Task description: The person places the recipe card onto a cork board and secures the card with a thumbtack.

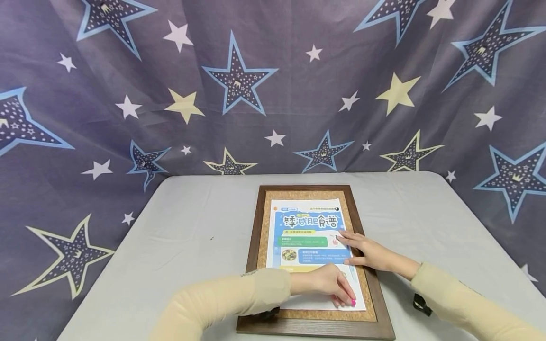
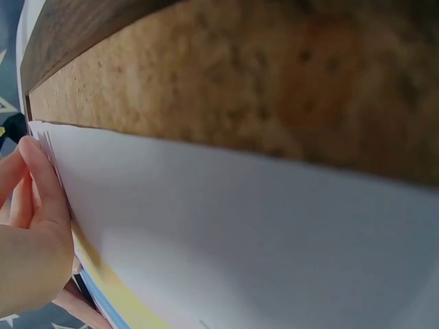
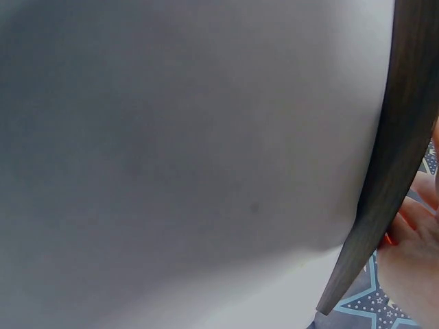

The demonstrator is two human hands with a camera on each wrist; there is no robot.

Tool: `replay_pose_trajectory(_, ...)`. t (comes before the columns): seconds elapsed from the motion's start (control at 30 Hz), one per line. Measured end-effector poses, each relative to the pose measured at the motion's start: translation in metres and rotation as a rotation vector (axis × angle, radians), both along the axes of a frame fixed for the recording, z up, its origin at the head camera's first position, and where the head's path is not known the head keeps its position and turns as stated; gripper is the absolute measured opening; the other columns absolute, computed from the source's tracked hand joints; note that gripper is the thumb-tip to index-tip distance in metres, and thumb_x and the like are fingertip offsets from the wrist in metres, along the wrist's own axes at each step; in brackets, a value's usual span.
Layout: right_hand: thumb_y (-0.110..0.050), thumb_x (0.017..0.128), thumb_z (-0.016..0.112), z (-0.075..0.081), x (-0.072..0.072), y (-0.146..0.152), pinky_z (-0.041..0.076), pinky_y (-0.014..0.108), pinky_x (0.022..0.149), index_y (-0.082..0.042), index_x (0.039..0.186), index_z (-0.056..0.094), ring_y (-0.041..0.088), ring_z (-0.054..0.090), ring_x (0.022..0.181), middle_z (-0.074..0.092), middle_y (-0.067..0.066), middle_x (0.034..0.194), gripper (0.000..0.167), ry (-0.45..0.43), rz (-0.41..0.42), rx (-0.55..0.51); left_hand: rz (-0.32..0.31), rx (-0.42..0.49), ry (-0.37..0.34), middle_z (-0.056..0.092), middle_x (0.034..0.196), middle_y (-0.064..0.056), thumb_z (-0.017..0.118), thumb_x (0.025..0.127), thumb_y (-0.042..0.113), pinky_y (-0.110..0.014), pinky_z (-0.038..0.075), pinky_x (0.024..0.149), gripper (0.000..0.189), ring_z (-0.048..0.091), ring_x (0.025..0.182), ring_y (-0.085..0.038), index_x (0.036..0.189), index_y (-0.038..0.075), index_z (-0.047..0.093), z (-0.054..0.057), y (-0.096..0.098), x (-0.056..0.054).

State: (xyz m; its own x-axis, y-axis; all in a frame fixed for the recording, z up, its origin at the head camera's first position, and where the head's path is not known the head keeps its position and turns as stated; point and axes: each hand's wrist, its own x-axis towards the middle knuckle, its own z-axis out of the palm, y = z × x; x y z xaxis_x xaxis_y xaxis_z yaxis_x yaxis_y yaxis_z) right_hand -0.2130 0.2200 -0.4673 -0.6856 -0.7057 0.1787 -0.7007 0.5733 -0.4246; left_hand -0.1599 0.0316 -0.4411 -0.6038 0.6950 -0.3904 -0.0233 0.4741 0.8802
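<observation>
L hand [image 1: 329, 281] pinches pink pin [image 1: 353, 302] nr poster's [image 1: 307, 208] lower R corner; R hand [image 1: 374, 253], fingers extended, rests on R edge, prob. steadying it vs. corkboard [image 1: 324, 315].

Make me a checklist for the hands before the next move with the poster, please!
1. Left hand pinching the small pink piece: ok.
2. Pink piece near the lower right corner of the poster: ok.
3. Right hand reaching over the poster's right edge: ok.
4. Poster's visible edges inside the wooden frame: ok.
5. Poster's lower left corner flat on the cork: cannot tell, the left sleeve hides it.
6. Pink piece fully pushed in: cannot tell.
</observation>
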Motion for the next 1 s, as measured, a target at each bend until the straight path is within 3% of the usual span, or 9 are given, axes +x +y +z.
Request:
replay_pose_trajectory(0.47, -0.029, 0.083, 0.06, 0.0026, 0.0012, -0.001, 0.025, 0.058, 0.094, 0.008, 0.125, 0.044, 0.047, 0.031, 0.119, 0.035, 0.03, 0.131, 0.058, -0.022, 0.0, 0.004, 0.012, -0.049, 0.015, 0.065, 0.063, -0.016, 0.066, 0.073, -0.005, -0.019, 0.047, 0.042, 0.006, 0.047, 0.037, -0.005, 0.078, -0.006, 0.069, 0.0024, 0.0077, 0.0039)
replay_pose_trajectory(1.0, -0.029, 0.083, 0.06, 0.0031, 0.0015, -0.0013, 0.025, 0.058, 0.094, 0.008, 0.125, 0.044, 0.048, 0.031, 0.118, 0.034, 0.031, 0.131, 0.058, -0.015, 0.007, -0.004, -0.012, -0.038, 0.126, 0.063, 0.056, -0.011, 0.062, 0.075, -0.005, -0.02, 0.047, 0.04, 0.007, 0.046, 0.036, -0.004, 0.074, -0.004, 0.069, 0.0008, 0.006, 0.0081)
